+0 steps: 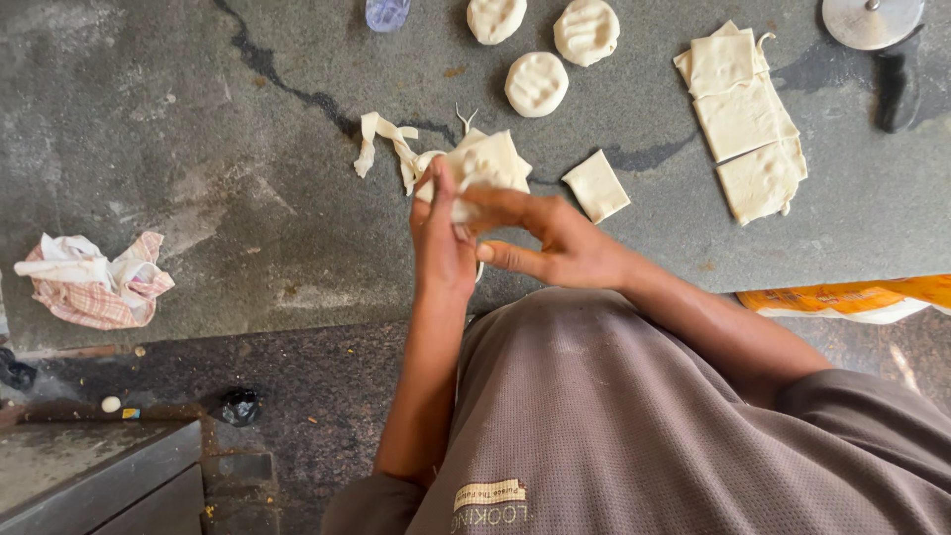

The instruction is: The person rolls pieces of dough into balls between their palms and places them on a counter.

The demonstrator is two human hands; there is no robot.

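Head camera view, looking straight down at a person's two bare hands working over a grey stone counter [198,149]. Both hands meet just above the counter's near edge and hold a folded piece of pale dough [485,163] between them. The left hand [441,248] stands upright beside the dough, fingers pointing away from the body and pressed against its left side. The right hand [555,243] comes in from the right, its fingers closed over the lower edge of the same dough, thumb tucked below.

Thin dough trimmings [381,144] trail off on the counter to the left of the held piece. A small square of flat dough [596,185] lies just to its right. Farther right, a row of larger flat dough sheets [745,119] overlaps along the counter. Three round dough balls [536,84], each marked with finger dents, sit beyond the hands. A round metal disc [872,20] shows at the top right corner. A crumpled checked cloth [94,282] lies well apart at the left. The person wears a brown shirt [594,416].
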